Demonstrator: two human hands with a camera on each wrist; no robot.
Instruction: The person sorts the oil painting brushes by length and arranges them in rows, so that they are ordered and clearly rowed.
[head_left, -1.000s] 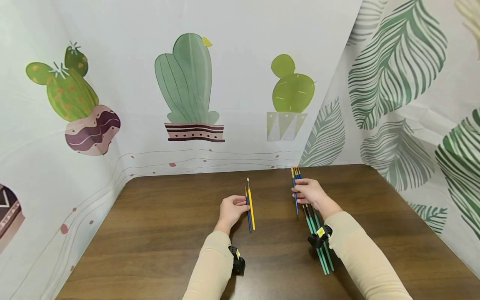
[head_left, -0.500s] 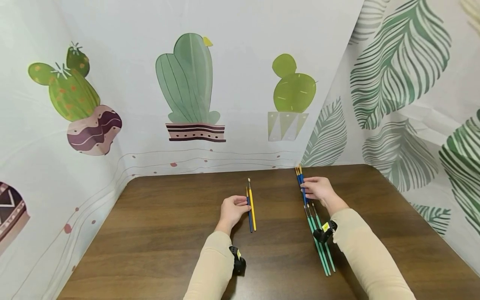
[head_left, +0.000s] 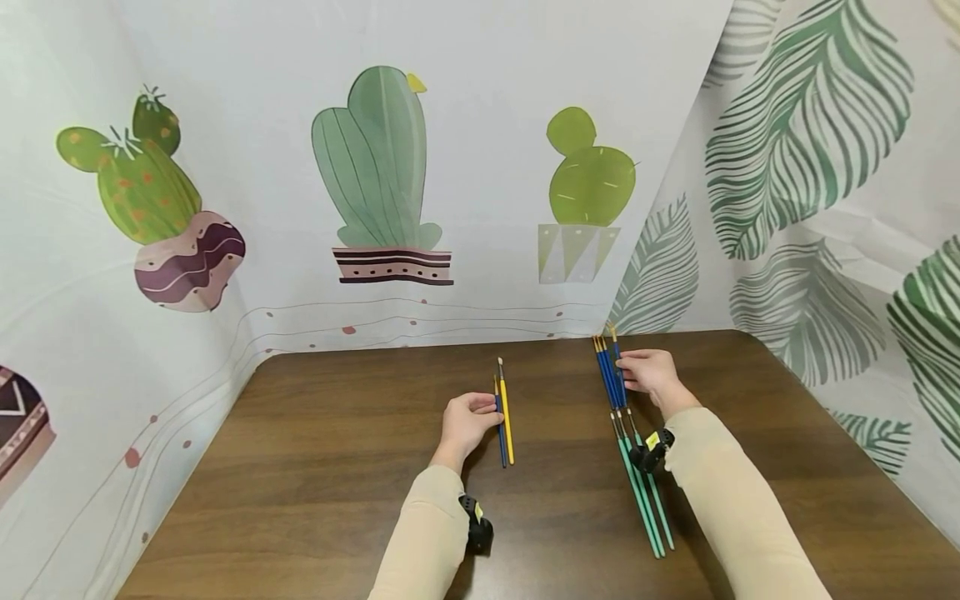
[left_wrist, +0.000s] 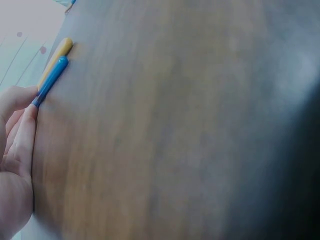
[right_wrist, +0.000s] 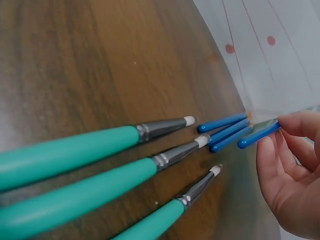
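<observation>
In the head view my left hand (head_left: 467, 427) pinches a thin blue paintbrush (head_left: 502, 437) between thumb and fingers. A yellow paintbrush (head_left: 506, 417) lies right beside it, to the right. Their handle ends show at the left edge of the left wrist view. At the table's far edge, my right hand (head_left: 649, 375) pinches one blue paintbrush (right_wrist: 257, 136) with thumb and fingertips. It stands slightly apart, to the right of three blue paintbrushes (right_wrist: 224, 121) lying close together. Just nearer lie three green paintbrushes (right_wrist: 75, 150), their pale bristle tips pointing toward the blue handles.
The dark wooden table (head_left: 337, 483) meets a pale wall cloth (head_left: 262, 167) printed with cacti and leaves. Bristle ends of the blue brushes reach the table's back edge, against the cloth. A black wrist camera (head_left: 651, 451) hangs over the green brushes.
My right hand has moved right. A second ago it held a blue brush left of the other blue ones; now the one it pinches is at their right. My left hand keeps its place.
</observation>
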